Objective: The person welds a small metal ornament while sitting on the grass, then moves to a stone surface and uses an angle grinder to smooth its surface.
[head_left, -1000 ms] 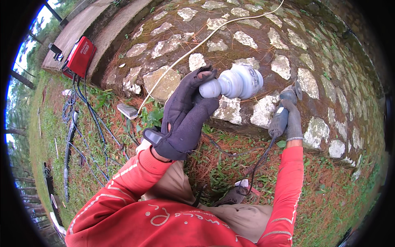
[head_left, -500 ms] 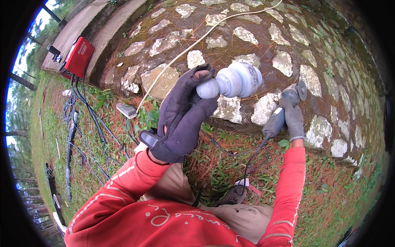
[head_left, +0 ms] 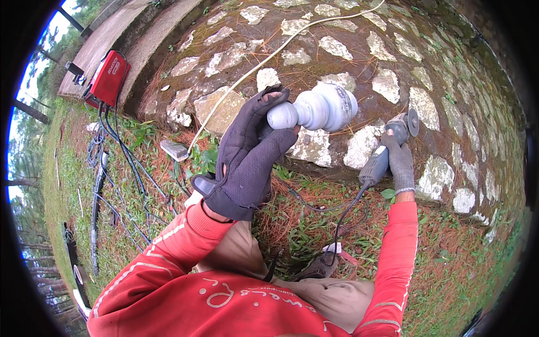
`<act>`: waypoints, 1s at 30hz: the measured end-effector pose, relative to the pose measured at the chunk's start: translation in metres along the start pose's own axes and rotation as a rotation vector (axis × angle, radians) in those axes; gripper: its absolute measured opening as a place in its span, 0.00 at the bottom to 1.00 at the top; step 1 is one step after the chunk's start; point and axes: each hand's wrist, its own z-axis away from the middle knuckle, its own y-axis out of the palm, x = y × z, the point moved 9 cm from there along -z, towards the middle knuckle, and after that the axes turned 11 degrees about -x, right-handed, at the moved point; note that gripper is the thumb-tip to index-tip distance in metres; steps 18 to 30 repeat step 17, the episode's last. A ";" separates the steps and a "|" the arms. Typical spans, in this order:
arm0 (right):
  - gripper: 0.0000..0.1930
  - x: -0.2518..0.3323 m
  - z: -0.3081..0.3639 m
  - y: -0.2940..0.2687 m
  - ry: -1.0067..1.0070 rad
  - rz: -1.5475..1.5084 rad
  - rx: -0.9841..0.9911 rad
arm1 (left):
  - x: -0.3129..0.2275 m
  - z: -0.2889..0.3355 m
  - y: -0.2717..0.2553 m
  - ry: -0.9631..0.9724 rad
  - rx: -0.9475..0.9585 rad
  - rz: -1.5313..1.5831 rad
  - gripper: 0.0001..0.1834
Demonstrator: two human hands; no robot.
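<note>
My left hand (head_left: 247, 157), in a dark padded glove with bare fingertips, grips the rounded end of a grey-white turned piece (head_left: 323, 108). That piece has a ball end, a narrow neck and wider stepped rings, and is held up tilted in front of the stone wall. In a grey glove, my right hand (head_left: 400, 163) is wrapped around the body of an angle grinder (head_left: 376, 165). Its disc (head_left: 413, 122) points up and away, apart from the turned piece. I cannot tell whether the disc spins. A dark cord (head_left: 338, 224) runs from the grinder down toward my foot.
A red machine (head_left: 109, 77) with cables stands on a concrete ledge (head_left: 163, 50) at the far left. A pale hose (head_left: 247, 76) crosses the stone wall (head_left: 387, 84). Cables (head_left: 132, 163) and a grey block (head_left: 174, 150) lie on the grass. My shoe (head_left: 317, 267) is near the cord.
The turned piece and my left hand have shifted very slightly, and the left thumb sits a little differently. My right hand and the grinder stay almost where they were.
</note>
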 end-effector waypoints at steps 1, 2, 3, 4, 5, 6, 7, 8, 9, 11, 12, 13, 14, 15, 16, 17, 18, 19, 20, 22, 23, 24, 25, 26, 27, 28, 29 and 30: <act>0.53 -0.004 -0.002 -0.002 0.017 0.006 -0.013 | 0.000 0.000 0.000 0.000 0.000 0.003 0.33; 0.53 -0.004 -0.002 -0.002 0.014 0.006 -0.012 | 0.000 0.000 -0.001 -0.012 -0.002 0.015 0.33; 0.54 -0.004 -0.002 -0.002 -0.001 0.029 -0.008 | 0.000 0.000 -0.002 -0.024 -0.004 0.028 0.33; 0.54 -0.003 -0.002 -0.002 -0.017 0.053 -0.006 | 0.000 -0.001 -0.003 -0.023 -0.005 0.030 0.33; 0.54 -0.004 -0.003 -0.002 -0.018 0.053 -0.006 | -0.001 -0.001 -0.003 -0.022 -0.008 0.026 0.33; 0.54 -0.005 -0.005 -0.004 -0.025 0.088 -0.022 | -0.001 -0.001 -0.003 -0.021 -0.010 0.022 0.33; 0.54 -0.007 -0.006 -0.006 -0.032 0.124 -0.040 | -0.001 -0.001 -0.002 -0.021 -0.009 0.024 0.33; 0.54 -0.004 -0.004 -0.005 -0.034 0.124 -0.037 | -0.002 -0.001 -0.004 -0.020 -0.007 0.036 0.33; 0.54 -0.002 -0.001 -0.006 -0.031 0.135 -0.037 | -0.003 -0.001 -0.005 -0.020 -0.006 0.049 0.33; 0.53 -0.002 -0.001 -0.006 -0.030 0.146 -0.037 | -0.004 0.000 -0.006 -0.015 -0.014 0.053 0.33; 0.51 -0.006 -0.004 -0.004 -0.030 0.131 -0.008 | -0.005 0.000 -0.006 -0.011 -0.020 0.057 0.34; 0.50 -0.009 -0.006 -0.002 -0.029 0.115 0.022 | -0.006 0.001 -0.006 -0.009 -0.021 0.058 0.34; 0.50 -0.012 -0.009 -0.003 -0.031 0.118 0.020 | -0.006 0.001 -0.006 -0.003 -0.017 0.056 0.34; 0.50 -0.014 -0.011 -0.003 -0.034 0.098 0.026 | -0.006 0.001 -0.006 0.004 -0.013 0.054 0.34; 0.49 -0.016 -0.013 -0.004 -0.037 0.077 0.031 | -0.006 0.000 -0.007 0.001 -0.010 0.060 0.35; 0.49 -0.016 -0.013 -0.004 -0.026 0.091 0.032 | -0.004 0.000 -0.009 -0.002 -0.010 0.060 0.35; 0.49 -0.016 -0.013 -0.004 -0.026 0.091 0.032 | -0.004 0.000 -0.009 -0.002 -0.010 0.060 0.35; 0.49 -0.016 -0.013 -0.004 -0.026 0.091 0.032 | -0.004 0.000 -0.009 -0.002 -0.010 0.060 0.35; 0.49 -0.016 -0.013 -0.004 -0.026 0.091 0.032 | -0.004 0.000 -0.009 -0.002 -0.010 0.060 0.35; 0.49 -0.016 -0.013 -0.004 -0.026 0.091 0.032 | -0.004 0.000 -0.009 -0.002 -0.010 0.060 0.35; 0.49 -0.016 -0.013 -0.004 -0.026 0.091 0.032 | -0.004 0.000 -0.009 -0.002 -0.010 0.060 0.35; 0.49 -0.016 -0.013 -0.004 -0.026 0.091 0.032 | -0.004 0.000 -0.009 -0.002 -0.010 0.060 0.35; 0.49 -0.016 -0.013 -0.004 -0.026 0.091 0.032 | -0.004 0.000 -0.009 -0.002 -0.010 0.060 0.35; 0.49 -0.016 -0.013 -0.004 -0.026 0.091 0.032 | -0.004 0.000 -0.009 -0.002 -0.010 0.060 0.35; 0.49 -0.016 -0.013 -0.004 -0.026 0.091 0.032 | -0.004 0.000 -0.009 -0.002 -0.010 0.060 0.35; 0.49 -0.016 -0.013 -0.004 -0.026 0.091 0.032 | -0.004 0.000 -0.009 -0.002 -0.010 0.060 0.35; 0.49 -0.016 -0.013 -0.004 -0.026 0.091 0.032 | -0.004 0.000 -0.009 -0.002 -0.010 0.060 0.35; 0.49 -0.016 -0.013 -0.004 -0.026 0.091 0.032 | -0.004 0.000 -0.009 -0.002 -0.010 0.060 0.35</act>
